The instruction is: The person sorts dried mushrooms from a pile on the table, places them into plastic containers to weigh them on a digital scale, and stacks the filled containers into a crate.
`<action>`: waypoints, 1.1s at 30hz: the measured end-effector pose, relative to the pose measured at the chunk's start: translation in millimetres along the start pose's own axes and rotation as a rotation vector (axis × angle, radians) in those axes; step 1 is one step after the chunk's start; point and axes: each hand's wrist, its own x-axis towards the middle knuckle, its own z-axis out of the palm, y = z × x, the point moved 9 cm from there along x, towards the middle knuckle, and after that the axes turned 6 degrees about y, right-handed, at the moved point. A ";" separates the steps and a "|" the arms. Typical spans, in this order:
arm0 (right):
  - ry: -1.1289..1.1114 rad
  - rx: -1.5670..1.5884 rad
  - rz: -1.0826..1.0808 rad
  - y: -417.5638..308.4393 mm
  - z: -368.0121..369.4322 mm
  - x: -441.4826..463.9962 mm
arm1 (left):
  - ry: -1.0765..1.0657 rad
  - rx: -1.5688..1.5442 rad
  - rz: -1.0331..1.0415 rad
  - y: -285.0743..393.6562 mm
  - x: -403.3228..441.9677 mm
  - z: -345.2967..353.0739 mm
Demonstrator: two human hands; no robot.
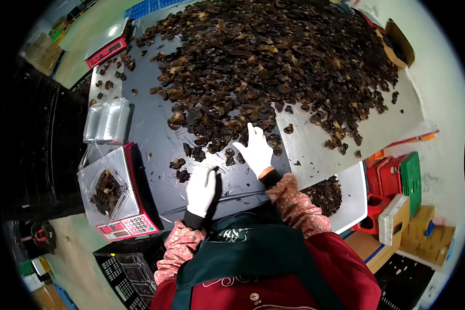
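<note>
A wide heap of dark brown, dried fungus-like pieces (253, 57) covers the far part of the grey table (157, 129). My right hand (256, 151), in a white glove, reaches to the heap's near edge with its fingers spread, beside a few loose pieces. Nearer the table's front edge, my left hand (201, 190), also gloved in white, has thumb and fingers apart with nothing visible in it. Loose pieces (182, 175) lie just beyond it. On the left, a clear container of brown pieces (107, 191) sits on a red scale (134, 226).
Stacked clear trays (108, 121) stand at the left, with a second red scale (107, 50) behind them. A white tub (355, 199) holding brown pieces is under the table's right side. Black crates (126, 268) are below left; red and green crates (410, 181) stand right.
</note>
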 end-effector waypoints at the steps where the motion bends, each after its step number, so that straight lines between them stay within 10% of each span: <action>1: -0.114 -0.064 0.052 -3.7 6.4 5.8 | 0.016 0.064 0.058 5.3 -4.8 2.5; 7: 0.170 0.371 -0.137 14.0 -22.6 10.1 | 0.121 -0.015 0.071 -1.5 -30.6 -7.8; 12: 0.032 0.442 -0.149 26.5 -12.5 9.8 | 0.074 -0.219 -0.092 -12.9 -30.1 15.5; 14: -0.199 0.790 0.300 28.7 4.1 0.1 | 0.045 -0.341 -0.242 -17.5 -25.6 11.6; 19: -0.363 0.815 -0.261 -93.8 -31.2 -23.3 | 0.102 -0.612 -0.346 -15.1 -2.0 -8.3; 20: -0.444 0.834 -0.290 -117.4 -29.8 -33.3 | 0.385 -0.314 -0.020 -11.1 1.1 -30.1; 26: -0.759 1.042 -0.035 -158.3 -18.0 -38.7 | 0.185 -0.750 -0.455 -65.5 -6.9 -44.5; 31: -0.705 1.181 0.143 -148.6 -7.2 -32.7 | 0.521 -0.616 -0.511 -72.2 -26.6 -163.5; 33: -0.754 1.321 0.215 -141.3 -0.8 -34.4 | 0.733 -0.056 -0.255 -56.1 -31.3 -241.6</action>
